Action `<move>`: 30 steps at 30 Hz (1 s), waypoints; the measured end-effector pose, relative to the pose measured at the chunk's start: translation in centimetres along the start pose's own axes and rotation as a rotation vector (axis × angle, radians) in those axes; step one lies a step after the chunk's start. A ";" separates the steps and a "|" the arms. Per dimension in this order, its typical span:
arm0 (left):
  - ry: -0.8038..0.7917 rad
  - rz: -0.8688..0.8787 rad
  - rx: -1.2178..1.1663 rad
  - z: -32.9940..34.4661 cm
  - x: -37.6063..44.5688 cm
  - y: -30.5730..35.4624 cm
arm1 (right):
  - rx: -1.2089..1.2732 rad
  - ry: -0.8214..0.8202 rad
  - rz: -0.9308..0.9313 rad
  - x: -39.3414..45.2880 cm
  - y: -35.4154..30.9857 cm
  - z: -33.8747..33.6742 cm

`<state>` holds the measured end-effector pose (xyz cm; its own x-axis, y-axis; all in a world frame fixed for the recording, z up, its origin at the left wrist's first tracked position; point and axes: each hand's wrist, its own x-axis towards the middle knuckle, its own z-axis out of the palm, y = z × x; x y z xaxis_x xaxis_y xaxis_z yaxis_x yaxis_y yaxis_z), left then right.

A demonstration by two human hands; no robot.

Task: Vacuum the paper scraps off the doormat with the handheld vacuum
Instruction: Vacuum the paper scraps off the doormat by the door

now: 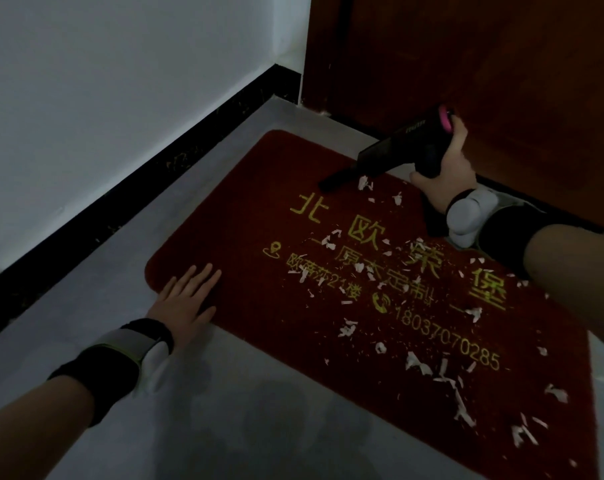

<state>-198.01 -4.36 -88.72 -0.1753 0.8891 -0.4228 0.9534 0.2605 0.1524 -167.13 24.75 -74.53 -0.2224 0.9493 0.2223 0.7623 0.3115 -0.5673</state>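
Observation:
A dark red doormat [259,209] with yellow lettering lies on the floor before a door. White paper scraps [421,365] are strewn over its middle and right part. My right hand [445,168] grips the black handheld vacuum [394,154] at the mat's far edge. Its narrow nozzle [335,180] touches the mat next to a scrap [362,183]. My left hand [186,299] lies flat, fingers spread, on the mat's near left corner.
A brown wooden door [484,64] stands right behind the mat. A white wall [103,81] with a black skirting board [137,188] runs along the left. Grey floor [224,410] surrounds the mat. The scene is dim.

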 end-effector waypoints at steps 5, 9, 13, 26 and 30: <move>0.041 0.039 -0.087 0.3 -1.0 -0.2 | 0.060 -0.245 -0.054 -1.2 -0.9 -0.9; 0.045 0.045 -0.098 0.7 -2.0 -0.6 | 0.084 -0.368 -0.069 -2.8 -2.4 0.0; 0.054 0.039 -0.092 1.0 -2.5 -0.3 | 0.132 -0.511 -0.078 -4.4 -4.5 1.3; 0.237 0.085 0.026 2.5 -4.3 -1.5 | -0.043 -0.433 -0.368 -5.6 -8.2 2.4; 0.166 0.078 -0.047 2.4 -4.2 -1.4 | -0.206 -0.271 -0.365 -4.1 -7.8 2.6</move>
<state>-198.01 -9.33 -89.29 -0.1429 0.9563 -0.2552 0.9539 0.2017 0.2220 -173.75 18.54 -73.07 -0.6264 0.7653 0.1481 0.7032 0.6368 -0.3162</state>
